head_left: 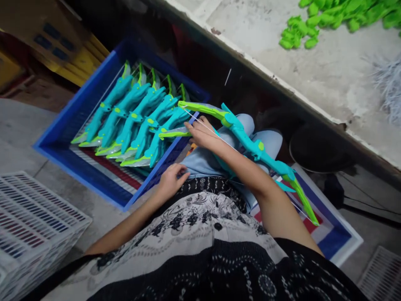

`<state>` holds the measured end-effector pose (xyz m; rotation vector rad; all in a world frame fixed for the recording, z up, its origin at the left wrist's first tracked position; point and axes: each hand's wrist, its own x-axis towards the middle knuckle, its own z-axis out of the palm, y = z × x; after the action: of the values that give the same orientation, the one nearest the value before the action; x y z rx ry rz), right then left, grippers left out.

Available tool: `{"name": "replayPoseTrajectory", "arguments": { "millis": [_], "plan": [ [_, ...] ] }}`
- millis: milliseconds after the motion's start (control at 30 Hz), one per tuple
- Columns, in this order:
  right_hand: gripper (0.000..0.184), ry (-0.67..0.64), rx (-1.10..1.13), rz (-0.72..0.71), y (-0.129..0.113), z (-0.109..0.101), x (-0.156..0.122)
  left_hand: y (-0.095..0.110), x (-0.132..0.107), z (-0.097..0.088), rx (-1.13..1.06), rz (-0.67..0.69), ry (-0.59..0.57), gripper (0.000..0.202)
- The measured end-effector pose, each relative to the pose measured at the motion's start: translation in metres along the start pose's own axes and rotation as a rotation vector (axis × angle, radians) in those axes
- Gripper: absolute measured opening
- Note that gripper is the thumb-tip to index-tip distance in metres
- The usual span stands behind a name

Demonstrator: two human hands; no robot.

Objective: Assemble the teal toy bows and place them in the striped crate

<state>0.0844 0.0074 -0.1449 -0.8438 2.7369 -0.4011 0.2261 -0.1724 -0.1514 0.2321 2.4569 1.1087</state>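
Note:
Reaching across my lap, my right hand (202,133) has its fingers closed around the lime-green limb of a teal toy bow (173,133), most of which is hidden under my forearm. A second teal toy bow (242,133) with lime-green tips lies across my knees, its white string passing over my right forearm. My left hand (171,180) rests by my left thigh near the blue crate's rim, thumb and loosely bent fingers apart, with nothing in it. Inside the blue crate (84,184), several matching bows (133,119) lie side by side in a row.
A concrete ledge (266,50) runs along the upper right, carrying a heap of bright green parts (351,14) and a bundle of white strings (390,83). A white plastic crate (40,213) stands lower left. A blue-and-white crate (340,246) sits at my right; cardboard boxes (46,33) are upper left.

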Motion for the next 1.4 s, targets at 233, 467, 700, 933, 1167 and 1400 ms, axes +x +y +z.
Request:
{"name": "replayPoseTrajectory", "arguments": {
  "millis": [233,467,700,933,1167,1400],
  "plan": [
    [0.05,-0.042,0.296,0.052,0.011,-0.013,-0.008,0.01,0.02,-0.002,0.075,0.036,-0.363,0.018],
    [0.06,0.002,0.828,0.062,0.011,0.002,-0.029,0.04,0.031,-0.023,-0.987,-0.269,-0.277,0.028],
    [0.052,-0.08,1.457,0.011,0.003,-0.003,-0.058,0.1,0.026,-0.016,-1.391,-0.24,-0.479,0.031],
    [0.054,-0.046,1.543,0.071,0.008,-0.01,-0.072,0.085,0.04,-0.047,-1.14,-0.163,-0.088,0.032],
    [0.055,-0.045,1.526,0.159,0.01,-0.019,-0.073,0.112,0.062,-0.087,-0.833,0.081,0.293,0.016],
    [0.056,-0.021,1.488,0.215,0.013,-0.017,-0.074,0.122,0.076,-0.077,-0.668,0.162,0.391,0.011]
  ]
}}
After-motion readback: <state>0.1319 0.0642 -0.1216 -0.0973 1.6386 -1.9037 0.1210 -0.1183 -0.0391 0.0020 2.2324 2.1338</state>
